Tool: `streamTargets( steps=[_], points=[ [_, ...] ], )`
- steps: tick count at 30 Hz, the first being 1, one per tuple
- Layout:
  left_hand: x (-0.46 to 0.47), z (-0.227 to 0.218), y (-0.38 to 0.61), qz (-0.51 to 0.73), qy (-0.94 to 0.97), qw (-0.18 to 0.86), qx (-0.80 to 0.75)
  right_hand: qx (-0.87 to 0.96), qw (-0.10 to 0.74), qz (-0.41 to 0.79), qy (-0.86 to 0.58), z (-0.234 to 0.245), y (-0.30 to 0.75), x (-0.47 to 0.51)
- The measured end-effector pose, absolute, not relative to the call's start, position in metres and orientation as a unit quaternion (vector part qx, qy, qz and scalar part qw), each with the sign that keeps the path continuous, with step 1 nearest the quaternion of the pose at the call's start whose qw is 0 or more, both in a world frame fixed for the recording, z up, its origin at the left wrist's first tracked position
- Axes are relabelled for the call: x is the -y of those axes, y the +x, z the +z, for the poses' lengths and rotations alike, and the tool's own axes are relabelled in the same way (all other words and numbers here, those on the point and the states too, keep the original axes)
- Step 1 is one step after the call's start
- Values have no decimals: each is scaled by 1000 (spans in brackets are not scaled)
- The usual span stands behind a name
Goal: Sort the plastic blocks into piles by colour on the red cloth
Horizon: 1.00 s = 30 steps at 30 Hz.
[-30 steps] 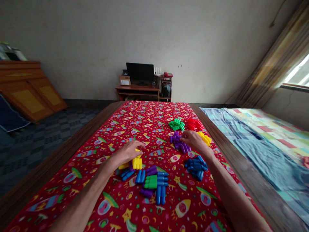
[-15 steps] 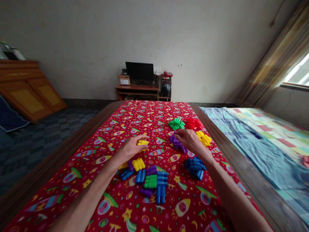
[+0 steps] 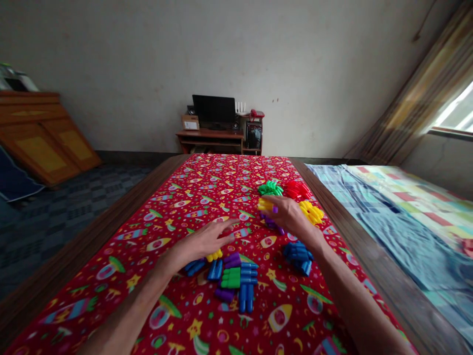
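My left hand [image 3: 199, 241] hovers open over the red rocket-print cloth [image 3: 166, 301], holding nothing, and a yellow stud block [image 3: 215, 255] lies partly hidden just past its wrist side. My right hand [image 3: 291, 217] pinches a yellow stud block [image 3: 265, 204] at its fingertips, above a purple block pile [image 3: 271, 224]. Beyond and beside that hand lie a green pile [image 3: 270, 188], a red pile [image 3: 297, 190] and a yellow pile [image 3: 311, 212]. A blue pile [image 3: 297, 256] sits below it. Blue, green and purple blocks [image 3: 231, 278] lie in a cluster between my forearms.
The cloth covers a wooden surface with a dark brown edge [image 3: 111, 231]. Patterned bedding [image 3: 391, 212] lies to the right, below a curtained window. A patterned floor and wooden cabinet [image 3: 40, 140] are at left. A desk with a monitor [image 3: 213, 109] stands against the far wall.
The yellow block held in my left hand earlier now appears at my right fingertips, higher and further right. My left hand has opened and dropped nearer me. The purple pile is more covered.
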<state>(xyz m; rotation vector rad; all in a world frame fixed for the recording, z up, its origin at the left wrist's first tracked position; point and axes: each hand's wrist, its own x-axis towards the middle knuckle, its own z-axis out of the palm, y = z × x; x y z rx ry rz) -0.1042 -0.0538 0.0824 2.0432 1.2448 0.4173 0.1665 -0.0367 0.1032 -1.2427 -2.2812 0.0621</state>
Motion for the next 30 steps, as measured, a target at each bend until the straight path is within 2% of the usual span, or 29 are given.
streamTargets(
  steps=[3, 7, 13, 20, 26, 30],
  points=[
    [55, 87, -124, 31, 816, 242, -524, 756, 259, -38, -600, 108, 225, 19],
    [56, 77, -132, -14, 808, 209, -551, 676, 199, -47, -708, 93, 289, 4],
    [42, 51, -131, 46, 817, 200, -540, 696, 203, -15, -689, 76, 306, 2],
    [40, 70, -111, 23, 807, 255, -531, 715, 148, 24, -683, 81, 295, 4],
    [28, 54, -114, 119, 806, 279, -509, 720, 225, -54, -654, 106, 280, 17],
    [24, 48, -108, 252, 738, 356, -516, 787, 293, -21, -543, 118, 224, 30]
  ],
)
